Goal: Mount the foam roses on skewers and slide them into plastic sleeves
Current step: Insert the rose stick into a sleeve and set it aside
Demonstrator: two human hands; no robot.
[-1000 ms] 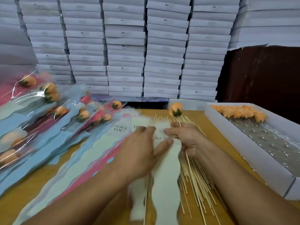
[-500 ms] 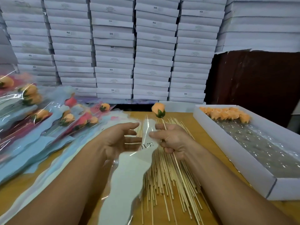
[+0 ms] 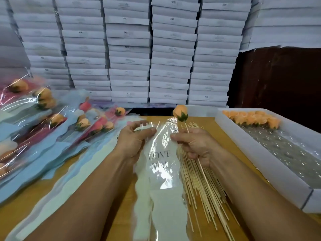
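Wooden counter point(image 3: 107, 202) strewn with bamboo skewers point(image 3: 199, 185), stacked white boxes point(image 3: 149, 54) behind, white tray point(image 3: 271, 164) of foam roses point(image 3: 251, 119), left hand point(image 3: 133, 141) and right hand point(image 3: 196, 145) each in a pinching grip on the plastic sleeve point(image 3: 163, 164), right also gripping a skewered rose point(image 3: 180, 113).

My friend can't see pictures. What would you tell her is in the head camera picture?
Two hands hold up a clear plastic sleeve printed "LOVE YOU"; the left hand pinches its top edge, and the right hand also grips a skewer with an orange foam rose on top. Loose skewers lie below on the wooden table, sleeved roses at left, a box of roses at right.
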